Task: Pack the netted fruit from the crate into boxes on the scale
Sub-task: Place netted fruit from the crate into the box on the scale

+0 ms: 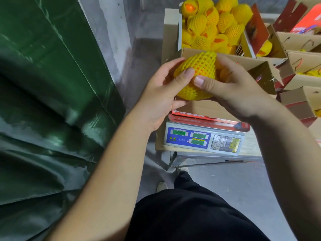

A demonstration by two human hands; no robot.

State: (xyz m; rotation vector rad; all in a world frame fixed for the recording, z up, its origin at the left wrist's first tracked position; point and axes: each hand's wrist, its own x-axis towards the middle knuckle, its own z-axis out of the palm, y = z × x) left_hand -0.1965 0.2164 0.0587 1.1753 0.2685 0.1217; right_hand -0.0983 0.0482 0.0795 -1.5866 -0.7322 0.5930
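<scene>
I hold one fruit in a yellow foam net (198, 66) with both hands, just above an open cardboard box (243, 60). My left hand (161, 94) grips its left side, thumb across the front. My right hand (231, 86) grips its right side, thumb pressing the net. The box stands on a digital scale (203, 138) with green lit displays. Behind it, a crate (179, 26) is heaped with several netted orange fruits (218, 23).
More open cardboard boxes (302, 42), some with red print and netted fruit inside, crowd the right side. A green tarpaulin (43, 101) fills the left. Grey concrete floor (234, 180) and my black trousers and shoes lie below the scale's stand.
</scene>
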